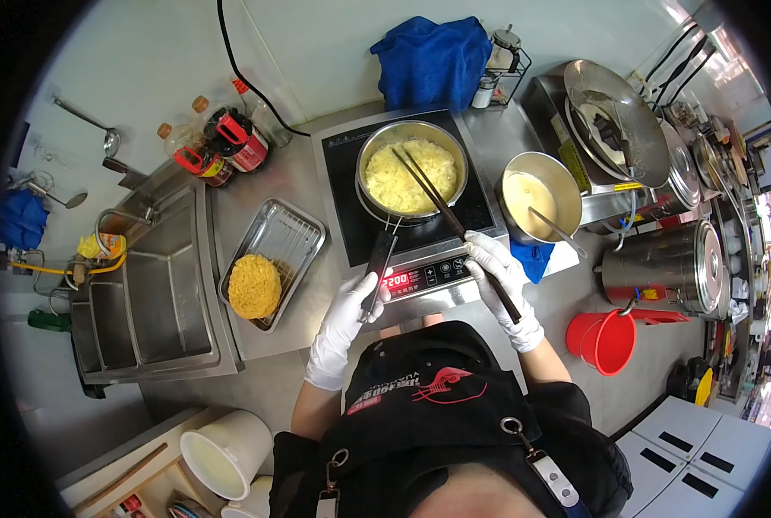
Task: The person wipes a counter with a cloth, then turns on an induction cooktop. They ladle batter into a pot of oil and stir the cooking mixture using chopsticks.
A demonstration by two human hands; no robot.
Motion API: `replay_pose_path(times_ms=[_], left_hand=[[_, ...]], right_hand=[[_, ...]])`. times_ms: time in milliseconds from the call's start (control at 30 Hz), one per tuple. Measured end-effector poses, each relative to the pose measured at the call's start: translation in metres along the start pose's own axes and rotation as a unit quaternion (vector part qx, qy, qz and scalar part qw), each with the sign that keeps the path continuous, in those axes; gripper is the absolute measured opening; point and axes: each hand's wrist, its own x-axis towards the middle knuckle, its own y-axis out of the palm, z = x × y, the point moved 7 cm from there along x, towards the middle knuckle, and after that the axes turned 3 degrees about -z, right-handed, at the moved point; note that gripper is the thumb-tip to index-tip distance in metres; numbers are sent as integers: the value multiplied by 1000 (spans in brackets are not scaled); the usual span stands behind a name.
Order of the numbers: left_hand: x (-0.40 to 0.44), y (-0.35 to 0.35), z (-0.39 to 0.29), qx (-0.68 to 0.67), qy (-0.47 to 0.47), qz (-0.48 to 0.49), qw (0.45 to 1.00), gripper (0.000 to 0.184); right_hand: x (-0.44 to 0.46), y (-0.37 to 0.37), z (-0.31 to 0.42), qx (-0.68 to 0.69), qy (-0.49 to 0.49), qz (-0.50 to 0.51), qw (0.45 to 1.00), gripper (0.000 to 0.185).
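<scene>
My left hand [347, 312], in a white glove, is closed round the black handle of a steel saucepan [365, 192]. The pan stands on a black induction cooktop [338, 198] whose red display reads 2200. Bubbly yellow food [400, 183] fills much of the pan; it looks like egg frying in oil, though I cannot be sure. In my gloved right hand [496, 268] is a pair of long dark chopsticks [430, 192], their tips in the yellow food. A round golden fried cake [254, 287] lies on the rack of a metal tray [308, 226] to the left.
Right of the cooktop stands a pot of pale batter [524, 200] with a ladle [558, 231] in it. A wok [614, 95] is behind it. Sauce bottles [234, 138] stand back left, beside a steel sink [174, 298]. A red bucket [601, 343] is at the right.
</scene>
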Motion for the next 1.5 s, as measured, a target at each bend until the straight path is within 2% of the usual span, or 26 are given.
replay_pose_path(times_ms=[267,467,533,600,633,733,900,1000,1167,1400,1500], left_hand=[[0,0,-1,-5,6,0,1000,36],[0,-1,1,-12,3,0,1000,34],[1,-2,2,-16,1,3,1000,34],[2,-2,1,-15,0,6,1000,34],[2,-1,1,-15,0,7,1000,34],[1,-2,1,-14,-1,3,1000,34],[3,-5,5,-16,-11,-3,1000,33],[4,-6,6,-10,-9,-2,1000,33],[3,-5,4,-12,-7,6,1000,38],[1,-3,2,-13,-4,1,1000,43],[2,-3,2,-6,1,5,1000,44]], right_hand=[[6,-7,8,0,7,0,1000,32],[2,-46,10,43,124,-80,988,22],[-7,-57,-6,93,212,-141,963,17],[-10,-67,-23,115,304,-181,928,22],[-18,-67,-36,224,365,-244,870,22],[-13,-74,-52,323,379,-293,817,24],[-21,-67,-80,357,412,-272,793,25],[-19,-54,-91,404,447,-263,753,22],[-6,-51,-102,422,456,-220,752,22],[16,-85,-116,384,444,-199,785,21],[26,-94,-123,396,475,-185,764,18]])
